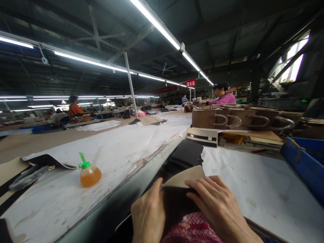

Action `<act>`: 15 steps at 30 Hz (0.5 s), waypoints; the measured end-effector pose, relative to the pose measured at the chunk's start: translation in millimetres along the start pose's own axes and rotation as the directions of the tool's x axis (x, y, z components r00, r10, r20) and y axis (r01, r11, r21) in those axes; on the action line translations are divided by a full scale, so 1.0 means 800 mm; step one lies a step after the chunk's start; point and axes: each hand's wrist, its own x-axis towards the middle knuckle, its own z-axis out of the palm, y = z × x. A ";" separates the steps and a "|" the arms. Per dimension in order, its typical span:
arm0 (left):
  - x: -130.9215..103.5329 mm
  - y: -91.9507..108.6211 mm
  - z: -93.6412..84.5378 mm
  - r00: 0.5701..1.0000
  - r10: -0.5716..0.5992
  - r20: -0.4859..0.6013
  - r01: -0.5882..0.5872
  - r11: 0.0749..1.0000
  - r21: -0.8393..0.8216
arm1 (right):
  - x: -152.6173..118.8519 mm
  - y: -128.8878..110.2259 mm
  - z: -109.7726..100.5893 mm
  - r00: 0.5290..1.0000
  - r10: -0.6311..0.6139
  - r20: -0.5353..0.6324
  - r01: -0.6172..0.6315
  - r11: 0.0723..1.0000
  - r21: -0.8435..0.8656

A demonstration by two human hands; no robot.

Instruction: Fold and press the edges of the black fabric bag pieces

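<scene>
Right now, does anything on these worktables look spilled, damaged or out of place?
Mostly wear: the white covering on the left has dark smudges near the green-topped bottle and a ragged edge. The white sheet on the right bears pale patches, perhaps stray scraps. The bottle stands with no puddle visible.

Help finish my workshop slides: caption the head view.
Left hand and right hand hold a dark sheet near a bottle of amber liquid.

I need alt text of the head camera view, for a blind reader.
A left hand and right hand hold a dark and beige piece in a workshop. A green-topped bottle of amber liquid stands at left; brown bag-like pieces with clear handles stand at right.
</scene>
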 end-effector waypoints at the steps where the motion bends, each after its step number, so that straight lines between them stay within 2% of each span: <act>1: -0.001 -0.007 -0.004 1.000 -0.011 -0.018 0.010 1.000 -0.026 | -0.008 0.008 -0.005 0.999 0.035 -0.041 -0.034 0.999 0.025; 3: -0.003 -0.018 -0.012 0.998 -0.024 -0.057 0.018 0.995 -0.098 | -0.024 0.023 -0.008 0.985 0.147 -0.089 -0.137 0.985 0.104; 6: -0.005 -0.025 -0.020 0.994 -0.018 -0.111 -0.004 0.980 -0.199 | -0.040 0.041 -0.001 0.942 0.310 -0.128 -0.279 0.936 0.213; 10: -0.007 -0.028 -0.025 0.989 0.066 -0.130 -0.104 0.943 -0.315 | -0.042 0.048 0.014 0.894 0.430 -0.128 -0.355 0.853 0.382; 12: -0.007 -0.028 -0.030 0.988 0.123 -0.098 -0.152 0.908 -0.390 | -0.037 0.045 0.014 0.862 0.504 -0.058 -0.408 0.756 0.512; 15: -0.007 -0.027 -0.039 0.985 0.167 -0.041 -0.165 0.852 -0.498 | -0.031 0.039 0.005 0.780 0.624 0.051 -0.489 0.556 0.672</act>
